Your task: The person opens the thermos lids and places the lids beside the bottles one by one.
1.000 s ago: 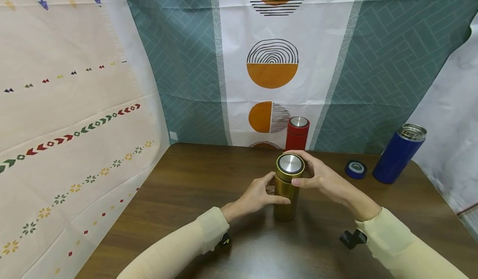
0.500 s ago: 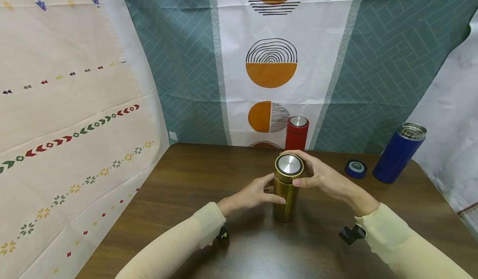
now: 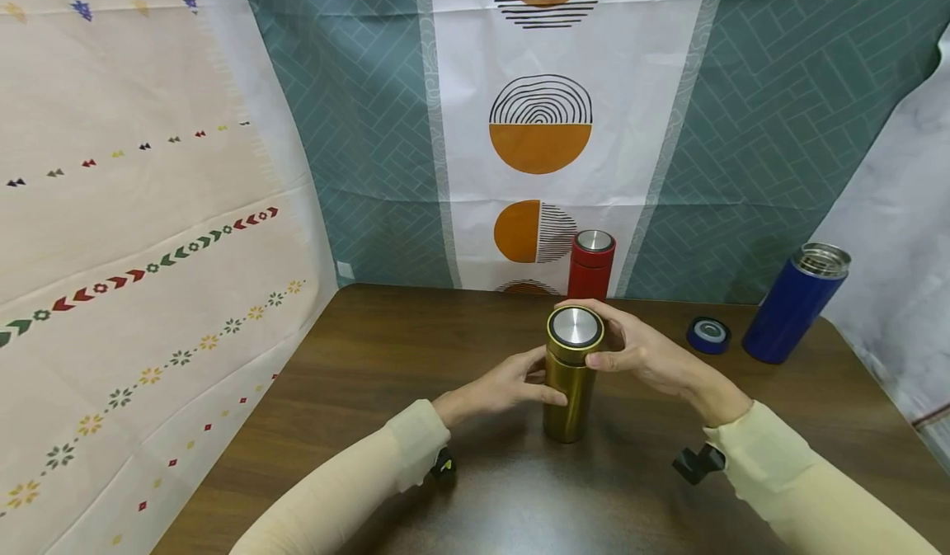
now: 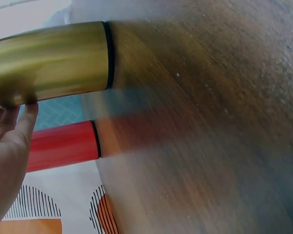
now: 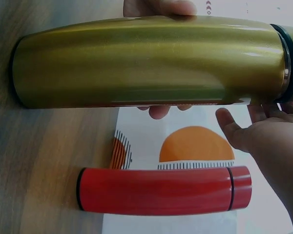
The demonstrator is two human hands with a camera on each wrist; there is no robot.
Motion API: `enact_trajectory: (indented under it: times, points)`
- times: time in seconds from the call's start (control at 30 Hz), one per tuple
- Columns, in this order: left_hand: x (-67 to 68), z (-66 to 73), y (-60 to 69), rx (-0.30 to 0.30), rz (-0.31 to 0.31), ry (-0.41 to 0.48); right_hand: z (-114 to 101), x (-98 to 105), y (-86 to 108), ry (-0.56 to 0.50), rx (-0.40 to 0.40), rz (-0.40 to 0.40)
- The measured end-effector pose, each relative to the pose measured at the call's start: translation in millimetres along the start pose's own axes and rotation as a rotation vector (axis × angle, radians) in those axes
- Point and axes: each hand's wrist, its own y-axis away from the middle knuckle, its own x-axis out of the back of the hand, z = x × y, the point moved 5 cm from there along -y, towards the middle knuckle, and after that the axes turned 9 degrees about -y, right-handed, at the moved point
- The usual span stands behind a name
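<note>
A gold vacuum flask (image 3: pixel 570 413) stands upright on the table in the head view. My left hand (image 3: pixel 510 383) grips its body from the left, the thumb in front and the fingers behind. Round its gold lid (image 3: pixel 576 330), with a silver disc on top, my right hand (image 3: pixel 644 347) holds from the right. In the right wrist view a narrow steel strip and a black ring (image 5: pixel 289 63) show between the flask's body and the lid. The left wrist view shows the flask's black-edged base (image 4: pixel 109 56) down at the tabletop. Part of the right hand's grip is hidden behind the lid.
Behind the gold flask stands a red flask (image 3: pixel 590 275) with its lid on. At the back right, a blue flask (image 3: pixel 794 312) stands uncapped beside its blue lid (image 3: pixel 708 336) on the wooden table (image 3: pixel 416 340). Patterned cloths hang round the table.
The left hand and forearm have shifted slightly left. The right thumb has slid a little to the right along the lid's edge. The flask stays almost in place.
</note>
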Motion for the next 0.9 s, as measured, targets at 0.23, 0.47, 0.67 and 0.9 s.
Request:
enact_trajectory:
  times: [0.23, 0.47, 0.67, 0.9]
  points:
    - [-0.1, 0.3, -0.1, 0.000, -0.006, 0.010, 2, 0, -0.9, -0.034, 0.036, 0.005]
    - [0.1, 1.0, -0.4, -0.006, -0.003, 0.014, 5, 2, 2.4, -0.061, 0.031, 0.032]
    - [-0.3, 1.4, -1.2, -0.011, -0.004, 0.013, -2, 4, 4.2, -0.109, 0.049, 0.002]
    - [-0.4, 0.9, -1.6, -0.016, 0.010, 0.018, -10, 3, 2.6, -0.081, 0.062, 0.095]
